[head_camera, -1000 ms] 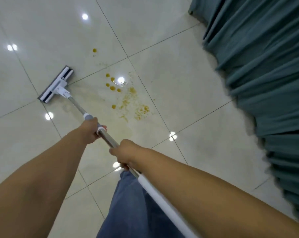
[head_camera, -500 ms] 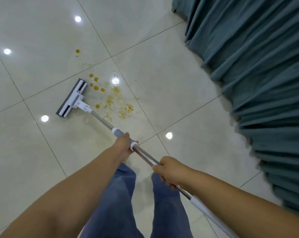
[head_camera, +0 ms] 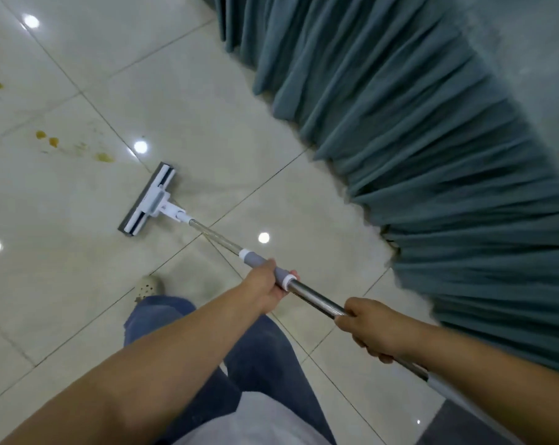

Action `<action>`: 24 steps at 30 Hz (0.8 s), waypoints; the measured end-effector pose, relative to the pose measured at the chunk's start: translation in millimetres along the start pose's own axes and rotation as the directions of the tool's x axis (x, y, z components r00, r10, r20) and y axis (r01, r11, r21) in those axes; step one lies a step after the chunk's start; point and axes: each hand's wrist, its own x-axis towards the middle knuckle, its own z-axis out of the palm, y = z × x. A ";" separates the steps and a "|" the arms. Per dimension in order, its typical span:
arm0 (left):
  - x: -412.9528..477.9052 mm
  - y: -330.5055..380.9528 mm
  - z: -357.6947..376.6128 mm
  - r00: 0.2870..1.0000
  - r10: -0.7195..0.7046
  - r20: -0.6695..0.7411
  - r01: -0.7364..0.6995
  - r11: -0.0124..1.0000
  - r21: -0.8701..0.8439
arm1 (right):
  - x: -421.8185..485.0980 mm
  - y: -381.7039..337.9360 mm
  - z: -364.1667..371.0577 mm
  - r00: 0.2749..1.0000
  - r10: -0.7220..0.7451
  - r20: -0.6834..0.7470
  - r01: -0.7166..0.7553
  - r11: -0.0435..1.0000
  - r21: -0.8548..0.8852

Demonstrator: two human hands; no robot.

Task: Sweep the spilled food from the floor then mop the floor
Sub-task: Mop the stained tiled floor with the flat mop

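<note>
A flat white and grey mop head [head_camera: 148, 199] lies on the pale tiled floor [head_camera: 182, 101] at centre left. Its steel pole [head_camera: 313, 297] runs down to the right. My left hand [head_camera: 265, 289] grips the pole at the grey sleeve. My right hand [head_camera: 373, 329] grips the pole farther back. Orange-brown food stains [head_camera: 52, 142] dot the tiles at the left, beyond the mop head. A faint wet smear marks the tiles around the mop head.
Heavy teal curtains [head_camera: 416, 130] hang along the right side and reach the floor. My blue trouser legs [head_camera: 255, 358] and a pale perforated shoe [head_camera: 148, 287] are below the mop head. Ceiling lights reflect in the tiles.
The mop head has swept rightward across the stain area, wiping away much of the orange patch. The view has swung right, and both hands moved right with the pole.
</note>
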 end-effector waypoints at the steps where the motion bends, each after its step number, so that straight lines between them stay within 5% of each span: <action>1: 2.3 0.1 4.6 1.000 0.008 -0.017 -0.008 1.000 0.000 | 0.3 -0.1 -2.8 1.000 -0.004 -0.006 0.004 1.000 -0.015; 11: 11.2 89.2 -9.7 0.988 0.130 -0.083 -0.139 0.985 -0.106 | 28.4 -95.2 -6.0 0.999 -0.022 0.032 0.022 1.000 -0.010; 24: -1.4 435.7 -122.3 0.901 0.377 -0.216 -0.414 0.895 -0.166 | 100.2 -457.6 34.3 0.980 -0.190 0.057 0.193 0.979 -0.067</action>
